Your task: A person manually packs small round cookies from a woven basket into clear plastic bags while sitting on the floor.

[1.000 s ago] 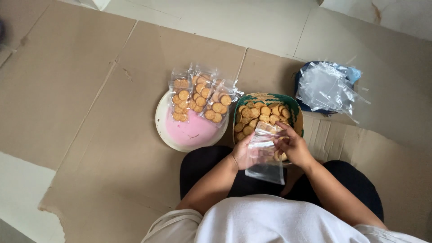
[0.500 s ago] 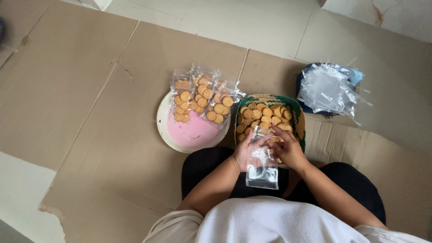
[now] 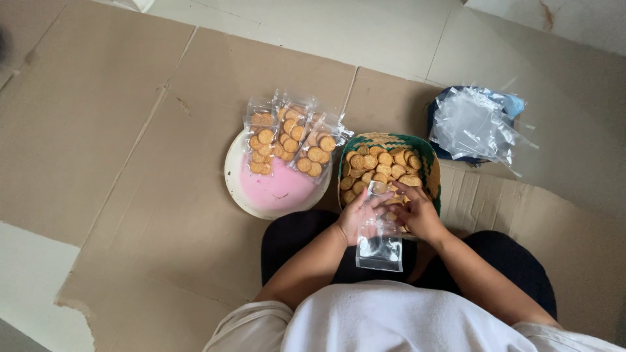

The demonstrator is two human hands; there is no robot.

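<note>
Clear plastic pouch (image 3: 379,244) is hanging between the two hands, just below the fingertips, its lower half dangling over the dark lap. The left hand (image 3: 360,214) is closing loosely on the pouch's upper edge, fingers curled around the film. The right hand (image 3: 417,212) is reaching its fingers over the near rim of the woven basket (image 3: 427,158), pinched together among the round golden biscuits (image 3: 378,161); whether a biscuit is sitting between those fingertips is too small to tell.

As a judgement, the thin, slick film could be slipping or folding shut at its mouth, since only one hand is gripping it, and a crisp biscuit could be cracking or dropping onto the lap if it catches the edge.

Beyond the left fingers, filled pouches (image 3: 287,140) are lying on a round plate with a pink centre (image 3: 274,192). Beyond the right fingers, a crinkled heap of empty clear bags (image 3: 476,124) is resting on flattened brown cardboard (image 3: 130,163).
</note>
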